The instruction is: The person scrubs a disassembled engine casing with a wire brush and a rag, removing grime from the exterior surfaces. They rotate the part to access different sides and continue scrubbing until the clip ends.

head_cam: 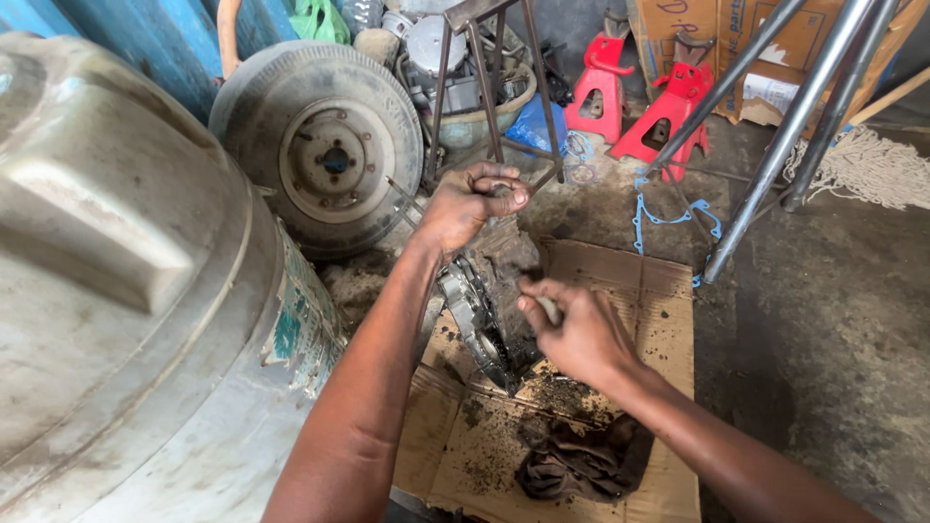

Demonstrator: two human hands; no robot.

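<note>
Engine part [489, 291]: greasy, upright on the cardboard [659, 310].
Left hand [470, 201]: fisted on the part's top edge.
Right hand [578, 331]: fingers curled narrow against its right side.
Rag [581, 463]: on the cardboard, below the part.
Tyre [320, 145]: behind it.

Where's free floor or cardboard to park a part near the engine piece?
Free: the cardboard right of the right hand, and bare concrete floor beyond it, right of the metal poles. Some cardboard left of the dark rag, gritty. Crowded: around the engine part, between tyre, tank and stool legs; red jack stands behind.
</note>
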